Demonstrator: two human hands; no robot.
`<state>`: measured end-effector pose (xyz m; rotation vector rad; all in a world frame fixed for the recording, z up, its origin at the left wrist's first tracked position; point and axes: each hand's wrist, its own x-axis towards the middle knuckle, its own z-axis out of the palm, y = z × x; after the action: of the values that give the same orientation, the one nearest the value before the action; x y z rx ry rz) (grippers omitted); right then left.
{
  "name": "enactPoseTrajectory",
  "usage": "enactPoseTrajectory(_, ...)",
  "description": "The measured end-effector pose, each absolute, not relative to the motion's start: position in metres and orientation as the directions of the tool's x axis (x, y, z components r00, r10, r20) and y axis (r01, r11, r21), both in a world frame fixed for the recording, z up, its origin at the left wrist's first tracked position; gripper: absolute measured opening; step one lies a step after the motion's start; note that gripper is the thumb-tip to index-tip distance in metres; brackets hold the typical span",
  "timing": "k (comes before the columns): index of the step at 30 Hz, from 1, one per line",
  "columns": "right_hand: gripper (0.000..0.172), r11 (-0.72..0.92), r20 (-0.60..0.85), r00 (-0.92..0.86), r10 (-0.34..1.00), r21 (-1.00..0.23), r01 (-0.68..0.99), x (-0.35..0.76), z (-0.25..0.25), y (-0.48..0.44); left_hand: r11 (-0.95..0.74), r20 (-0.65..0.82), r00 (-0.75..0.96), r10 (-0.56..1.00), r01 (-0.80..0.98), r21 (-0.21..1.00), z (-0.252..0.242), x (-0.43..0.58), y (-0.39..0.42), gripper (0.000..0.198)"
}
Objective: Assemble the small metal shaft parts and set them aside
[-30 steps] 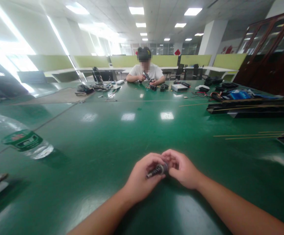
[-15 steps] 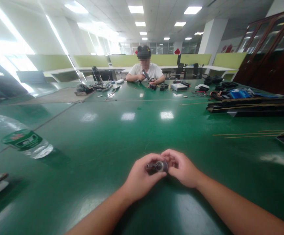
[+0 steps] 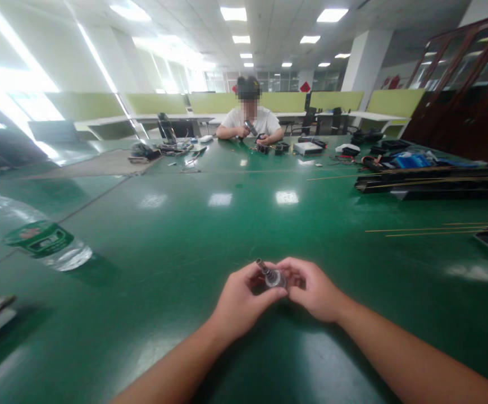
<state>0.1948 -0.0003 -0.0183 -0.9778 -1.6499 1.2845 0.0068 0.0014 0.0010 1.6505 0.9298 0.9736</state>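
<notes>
A small round metal part with a narrow stepped shaft [image 3: 273,277] is held between my hands, low over the green table. My left hand [image 3: 244,300] wraps round it, thumb along the near side and fingers behind. The shaft points up and slightly left, its wide end down and to the right. My right hand [image 3: 313,289] is curled at the wide end, fingertips and thumb against it; the exact contact is partly hidden by the fingers.
A clear plastic bottle with a green label [image 3: 44,241] is at the left. Long black pieces and thin rods [image 3: 433,182] lie at the right. Across the green table [image 3: 210,224] a person [image 3: 250,120] holds a dark tool, among loose parts and boxes.
The metal part has turned in my hands: its shaft pointed left and now tilts upward. My left fingers have shifted a little with it; the right hand stays about in place.
</notes>
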Motion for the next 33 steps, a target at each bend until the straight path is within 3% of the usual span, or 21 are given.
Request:
enactPoseTrajectory(9,0.030,0.176,0.124,-0.363,0.924,-0.978,0.115,0.195,-0.019,-0.001,-0.244,0.175,0.360,0.917,0.158,0.957,0.003,0.008,0.001,0.027)
enactPoseTrajectory(13,0.038,0.154,0.103,-0.348,0.932,-0.980,0.124,0.195,-0.022,0.000,-0.374,0.299,0.277,0.913,0.276,0.885,0.006,0.005,0.003,0.025)
enactPoseTrajectory(19,0.037,0.167,0.102,-0.360,0.927,-0.974,0.153,0.196,-0.023,0.001,-0.511,0.435,0.271,0.858,0.382,0.770,0.005,0.000,0.004,0.022)
enactPoseTrajectory(33,0.037,0.186,0.124,-0.353,0.927,-0.971,0.147,0.195,-0.022,0.000,-0.482,0.375,0.311,0.873,0.432,0.763,0.004,-0.001,0.005,0.027)
